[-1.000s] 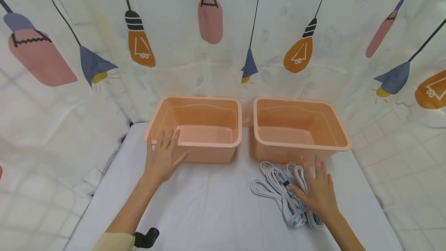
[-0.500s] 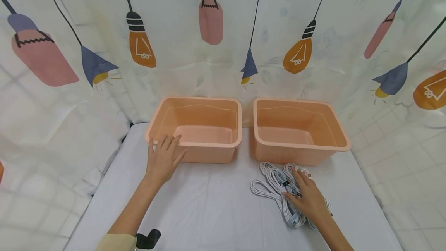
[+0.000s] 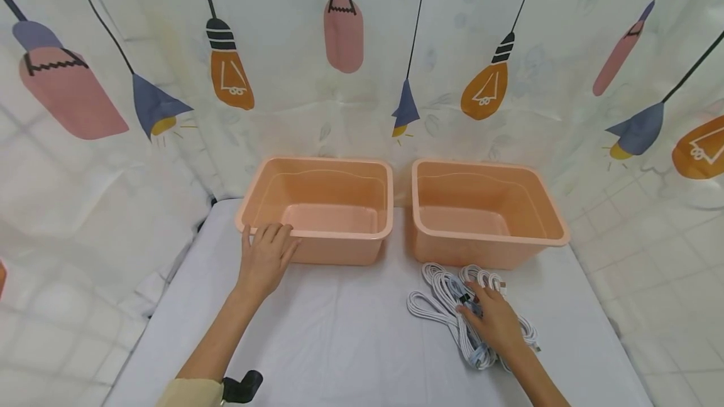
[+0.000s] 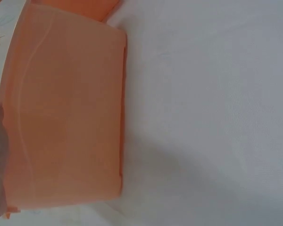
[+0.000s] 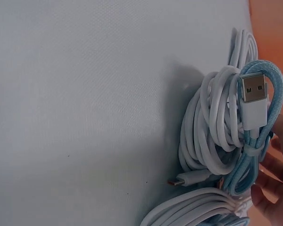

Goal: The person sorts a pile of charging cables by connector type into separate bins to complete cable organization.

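Two peach plastic bins stand side by side. My left hand (image 3: 266, 259) rests at the front rim of the left bin (image 3: 317, 250), fingers bent at the edge; in the left wrist view part of that hand lies along the rim of the bin (image 4: 70, 113). Whether the fingertips hook inside is hidden. My right hand (image 3: 498, 325) grips around a small light-blue USB cable (image 5: 275, 87), tied in a loop, with its metal plug showing. Beneath and beside it lie coiled white cables (image 3: 435, 313); one has a small plug (image 5: 191, 178) pointing outward.
The right bin (image 3: 469, 250) stands just behind the cables. A white cloth (image 3: 351, 331) covers the table. A curtain (image 3: 362, 112) with printed lamps hangs close behind the bins. A black strap part (image 3: 242, 387) sits at my left sleeve.
My right hand has come down from above onto the cables, its fingers closing in around the light-blue one. My left hand's straight fingers have bent and drawn back to the bin's rim.
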`<state>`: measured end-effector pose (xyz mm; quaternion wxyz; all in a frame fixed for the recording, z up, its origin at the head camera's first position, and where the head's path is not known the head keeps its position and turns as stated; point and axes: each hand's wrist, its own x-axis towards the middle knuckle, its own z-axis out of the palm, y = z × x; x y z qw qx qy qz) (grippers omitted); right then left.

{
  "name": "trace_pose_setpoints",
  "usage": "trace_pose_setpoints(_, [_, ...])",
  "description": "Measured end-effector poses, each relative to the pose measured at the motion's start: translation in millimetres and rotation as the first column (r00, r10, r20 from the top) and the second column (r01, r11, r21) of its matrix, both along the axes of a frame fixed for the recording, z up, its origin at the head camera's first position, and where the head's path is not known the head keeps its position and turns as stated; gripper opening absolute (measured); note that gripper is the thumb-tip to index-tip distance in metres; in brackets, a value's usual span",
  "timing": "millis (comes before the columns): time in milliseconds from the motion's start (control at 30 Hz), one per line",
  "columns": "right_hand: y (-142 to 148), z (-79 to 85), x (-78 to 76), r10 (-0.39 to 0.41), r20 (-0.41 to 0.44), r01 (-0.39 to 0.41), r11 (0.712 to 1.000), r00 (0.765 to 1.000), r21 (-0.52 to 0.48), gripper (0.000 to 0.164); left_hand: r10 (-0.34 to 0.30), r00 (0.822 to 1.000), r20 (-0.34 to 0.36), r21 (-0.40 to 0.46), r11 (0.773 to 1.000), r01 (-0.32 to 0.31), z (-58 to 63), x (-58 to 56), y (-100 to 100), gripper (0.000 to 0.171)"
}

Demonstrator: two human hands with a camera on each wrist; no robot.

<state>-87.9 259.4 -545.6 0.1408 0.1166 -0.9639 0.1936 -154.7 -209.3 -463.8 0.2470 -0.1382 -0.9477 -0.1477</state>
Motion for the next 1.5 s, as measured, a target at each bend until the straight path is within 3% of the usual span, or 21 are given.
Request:
trace_pose_setpoints(167, [-3,3.0,-0.6,-0.010,-0.017,0.010,1.000,1.000,-0.006,0.036,0.000,0.999,-0.043,0.032,0.999,0.001,-0.5,0.4,1,0.025])
trace_pose_setpoints(300, [-4,7.7,-0.1,-0.029,0.042,0.030,0.999,0.999,-0.011,0.029,0.009,0.999,-0.049,0.043,0.999,-0.007,-1.1,1.3,3,0.023])
trace_pose_setpoints(833, [-10,32.1,-4.1,-0.027,0.139,0.028,1.000,0.990,-0.003,0.025,0.031,0.999,0.014,0.040,0.999,-0.032,-0.1,-0.4,3,0.021])
trace_pose_setpoints(1133, [-16,49.1,-5.6,0.031,0.036,-0.031,0.999,0.999,0.017,0.024,0.017,0.994,0.104,0.055,0.998,-0.023,3.8,0.1,2,0.025])
trace_pose_setpoints(1367, [-21,65.4,-11.3,0.073,-0.013,-0.073,0.997,0.997,0.007,0.024,-0.018,0.997,0.080,0.067,0.998,0.012,5.2,-0.4,2,0.026])
trace_pose_setpoints(1500, [-23,74.6,-13.4,0.090,-0.027,-0.090,0.996,0.996,0.007,0.023,-0.016,0.994,0.111,0.086,0.996,0.007,6.7,-0.6,2,0.028])
